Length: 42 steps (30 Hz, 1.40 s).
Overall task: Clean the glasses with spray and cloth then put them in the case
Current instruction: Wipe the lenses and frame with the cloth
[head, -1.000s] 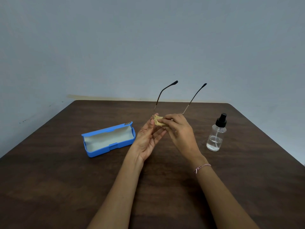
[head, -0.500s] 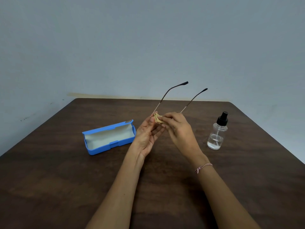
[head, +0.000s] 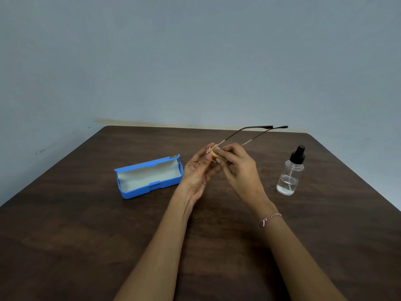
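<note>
Cloth (head: 216, 154) pinched on glasses (head: 260, 127) by right hand (head: 240, 168); case (head: 149, 187) emblem (head: 172, 156) unreadable.

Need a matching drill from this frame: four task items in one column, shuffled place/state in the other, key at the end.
Column 1
1. blue case
2. spray bottle
3. cloth
4. glasses

Column 2
A. stands upright on the table, to the right of the right hand
B. pinched in the right hand's fingers, against the glasses
C. lies open on the table, to the left of the left hand
D. held above the table by the left hand, unfolded

Pairs: 1-C, 2-A, 3-B, 4-D
</note>
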### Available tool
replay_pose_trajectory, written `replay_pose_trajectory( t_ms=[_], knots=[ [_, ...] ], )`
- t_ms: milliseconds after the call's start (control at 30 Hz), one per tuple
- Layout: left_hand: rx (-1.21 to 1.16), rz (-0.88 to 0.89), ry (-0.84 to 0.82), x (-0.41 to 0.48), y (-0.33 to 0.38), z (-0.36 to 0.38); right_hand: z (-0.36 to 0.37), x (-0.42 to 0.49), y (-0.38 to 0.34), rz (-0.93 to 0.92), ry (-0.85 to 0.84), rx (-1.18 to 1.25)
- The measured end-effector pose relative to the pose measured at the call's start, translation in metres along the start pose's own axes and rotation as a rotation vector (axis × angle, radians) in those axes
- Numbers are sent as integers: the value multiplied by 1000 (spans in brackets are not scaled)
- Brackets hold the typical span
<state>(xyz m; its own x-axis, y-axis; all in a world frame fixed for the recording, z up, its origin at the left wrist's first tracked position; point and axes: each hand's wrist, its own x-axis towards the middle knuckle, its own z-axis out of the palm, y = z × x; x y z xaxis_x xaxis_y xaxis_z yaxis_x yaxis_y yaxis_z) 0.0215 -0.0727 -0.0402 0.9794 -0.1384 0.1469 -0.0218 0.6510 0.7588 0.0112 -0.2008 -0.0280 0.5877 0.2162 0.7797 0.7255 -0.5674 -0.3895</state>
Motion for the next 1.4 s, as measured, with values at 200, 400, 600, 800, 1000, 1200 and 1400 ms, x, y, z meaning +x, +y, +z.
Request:
replay_pose_trajectory(
  t_ms=[200,400,600,800,1000,1200,1400],
  knots=[
    [-71,54,-38,-1,5,-3,-4,-1,4,-19,14,59],
    [-67,38,-75,3,0,-7,-1,-1,-2,-29,7,50],
    [-58,29,-97,3,1,-5,-8,0,5,12,33,32],
    [-9,10,-101,3,2,-4,-2,0,-1,-48,39,46],
    [-40,9,-114,1,3,-5,-5,-2,4,-47,100,8],
    [65,-27,-123,3,1,-9,-4,-3,-4,-104,143,42],
    [80,-22,-196,2,1,-7,-6,-2,2,26,175,18]
  ],
)
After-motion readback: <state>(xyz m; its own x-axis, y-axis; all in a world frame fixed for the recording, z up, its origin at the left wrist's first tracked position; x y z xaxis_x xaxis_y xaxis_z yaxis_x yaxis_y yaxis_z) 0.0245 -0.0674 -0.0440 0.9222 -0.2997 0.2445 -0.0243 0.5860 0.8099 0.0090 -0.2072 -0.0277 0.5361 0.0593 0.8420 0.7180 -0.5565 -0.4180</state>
